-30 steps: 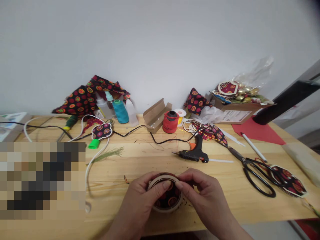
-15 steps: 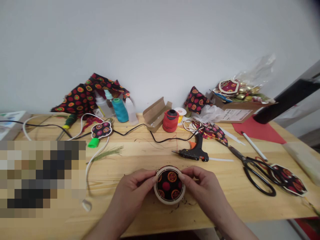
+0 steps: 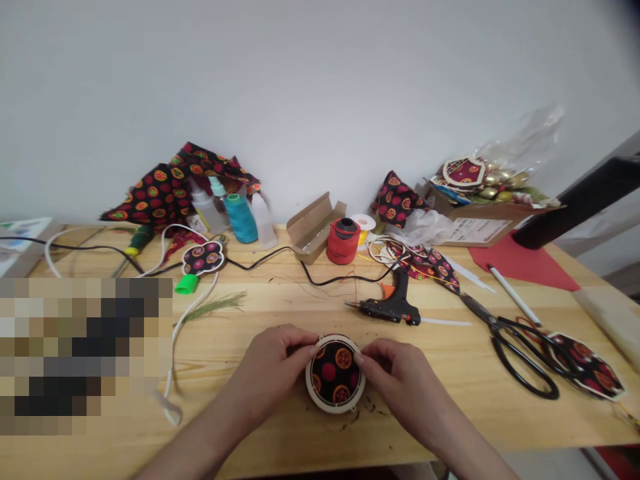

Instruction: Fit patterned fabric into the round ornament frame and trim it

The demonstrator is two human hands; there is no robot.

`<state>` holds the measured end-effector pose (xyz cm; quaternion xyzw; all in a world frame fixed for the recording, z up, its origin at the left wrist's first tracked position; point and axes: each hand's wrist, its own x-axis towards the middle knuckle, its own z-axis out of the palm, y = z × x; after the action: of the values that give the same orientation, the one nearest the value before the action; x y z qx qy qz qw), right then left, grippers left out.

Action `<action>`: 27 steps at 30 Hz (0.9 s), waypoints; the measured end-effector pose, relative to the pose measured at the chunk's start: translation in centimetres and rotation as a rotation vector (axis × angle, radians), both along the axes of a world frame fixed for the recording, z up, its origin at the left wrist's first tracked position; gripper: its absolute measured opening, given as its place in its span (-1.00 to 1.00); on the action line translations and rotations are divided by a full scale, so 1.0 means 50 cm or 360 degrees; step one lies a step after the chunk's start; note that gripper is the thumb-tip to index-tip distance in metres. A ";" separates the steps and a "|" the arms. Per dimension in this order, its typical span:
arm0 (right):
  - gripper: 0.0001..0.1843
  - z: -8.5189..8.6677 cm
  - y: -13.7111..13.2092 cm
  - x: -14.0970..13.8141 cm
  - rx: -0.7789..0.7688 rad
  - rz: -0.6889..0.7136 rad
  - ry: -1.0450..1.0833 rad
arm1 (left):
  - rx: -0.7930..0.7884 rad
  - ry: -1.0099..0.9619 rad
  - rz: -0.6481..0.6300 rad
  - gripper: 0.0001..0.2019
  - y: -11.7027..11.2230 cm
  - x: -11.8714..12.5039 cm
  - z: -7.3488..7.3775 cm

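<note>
Head view: near the front edge of the table, round frame with dark patterned fabric facing up, directly between both hands. Gripped at upper left rim between thumb and fingers of left hand; gripped at upper right rim, thumb on top, by right hand. Contact between round frame and table: not determinable. Toward the back edge: glue gun, nozzle to the left. Toward the right edge: scissors, handle overlapping fabric-faced plaque. At back right corner: cardboard box.
</note>
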<state>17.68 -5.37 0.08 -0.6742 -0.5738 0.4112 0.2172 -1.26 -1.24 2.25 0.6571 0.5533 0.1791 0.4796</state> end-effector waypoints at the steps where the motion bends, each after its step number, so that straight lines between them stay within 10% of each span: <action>1: -0.69 0.003 -0.001 0.000 0.0006 0.0027 -0.0050 | 0.0023 0.0043 -0.0033 -0.76 0.002 0.001 0.001; 17: -0.80 -0.019 -0.031 0.030 0.0606 0.0157 -0.0260 | 0.0789 0.0332 -0.0020 -0.75 -0.011 0.006 -0.034; 21: -0.34 -0.027 -0.026 0.050 0.0722 0.0496 -0.0094 | 0.1167 0.0318 0.0061 -0.49 -0.068 -0.022 -0.069; 27: -0.13 -0.027 -0.019 0.053 0.0493 0.0574 0.0092 | 0.0970 0.0385 0.0056 -0.32 -0.115 -0.016 -0.110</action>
<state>20.35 -6.33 -1.26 -0.5074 -0.7347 0.3695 0.2573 -2.07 -6.98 -3.23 0.7773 0.5385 0.2652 0.1885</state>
